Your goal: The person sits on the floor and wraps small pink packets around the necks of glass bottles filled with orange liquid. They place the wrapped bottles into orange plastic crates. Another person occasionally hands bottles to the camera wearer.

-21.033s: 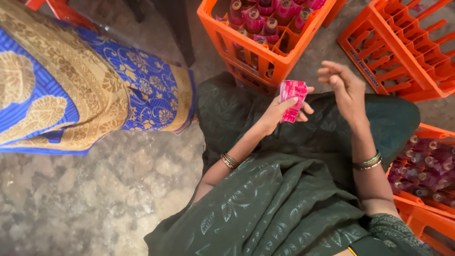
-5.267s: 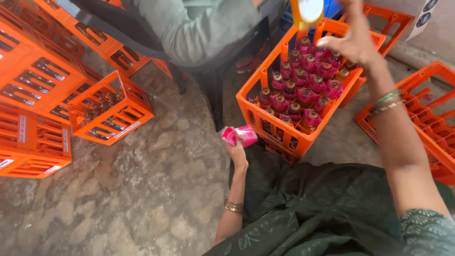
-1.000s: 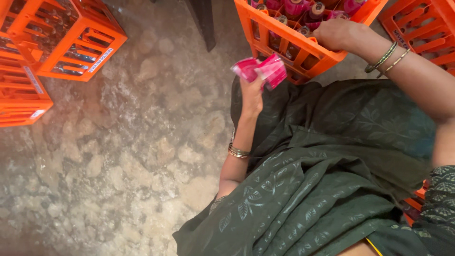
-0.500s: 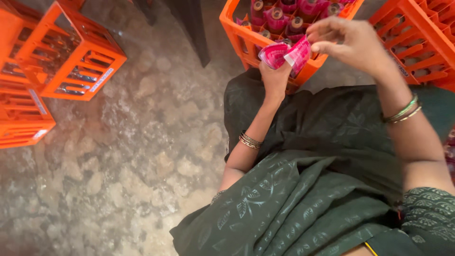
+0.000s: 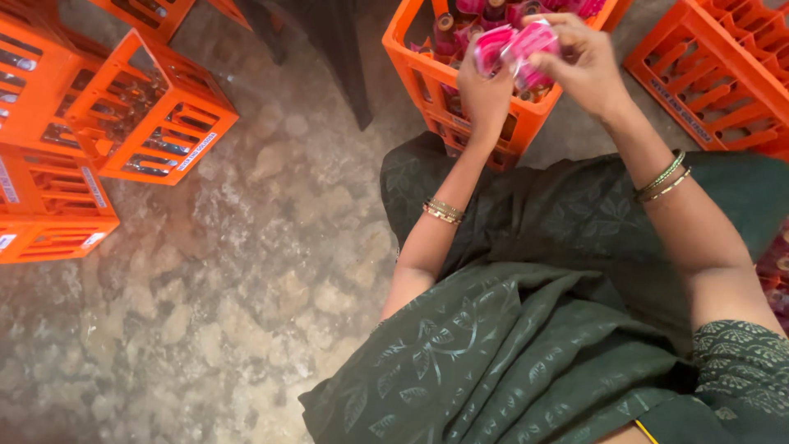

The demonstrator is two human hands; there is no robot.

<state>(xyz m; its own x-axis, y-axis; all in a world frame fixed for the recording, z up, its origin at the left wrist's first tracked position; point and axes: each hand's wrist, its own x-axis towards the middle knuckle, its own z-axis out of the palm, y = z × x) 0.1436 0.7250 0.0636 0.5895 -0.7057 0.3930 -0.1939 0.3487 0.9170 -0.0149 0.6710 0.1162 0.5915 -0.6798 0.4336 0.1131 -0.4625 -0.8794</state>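
- Pink label sleeves [image 5: 516, 49], a small bunch, sit pinched in the left hand [image 5: 485, 86]; the right hand [image 5: 579, 62] pinches one sleeve off it.
- Far orange crate [image 5: 460, 90] behind holds pink-sleeved bottles [image 5: 448, 29], so sleeving looks partly done.
- Left crates [image 5: 152, 123] hold bare bottles.

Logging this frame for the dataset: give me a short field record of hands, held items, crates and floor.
left hand: raised, gripping a stack of pink labels
right hand: fingers pinching the same pink labels from the right
wrists: thin bangles on both
crate ahead: orange, holds bottles with pink tops
other crates: orange, at left, bottles inside; one at right looks empty
floor: rough stone
clothing: dark green, leaf pattern
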